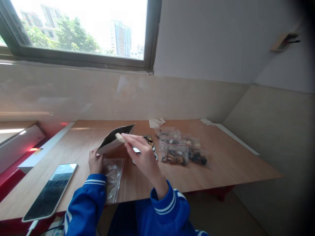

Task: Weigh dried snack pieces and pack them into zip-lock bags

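- Daylight from a wide window (81, 29) falls on a wooden desk (233, 160) set into a corner of pale walls.
- Left hand (95, 162), in a blue sleeve with white stripes, rests low on the desk and pinches the lower corner of a dark pouch (115, 139), holding it tilted up with its mouth toward the right.
- Right hand (144, 154) is raised just right of the pouch's mouth; its fingers are closed on a small pale piece (120, 137), which sits at the fingertips and right at the pouch opening. I cannot tell whether the piece touches the pouch.
- An empty clear plastic bag (113, 178) lies flat on the desk just below the pouch, beside the left wrist.
- Behind the right hand lies a small dark item (149, 141), partly hidden.
- Several filled clear bags (183, 150) with red seal strips lie in a cluster to the right, near the right hand but apart from it.
- A phone (50, 191) lies screen up at the desk's near left edge, well apart from both hands.
- Crumpled white paper (157, 122) lies at the back of the desk.
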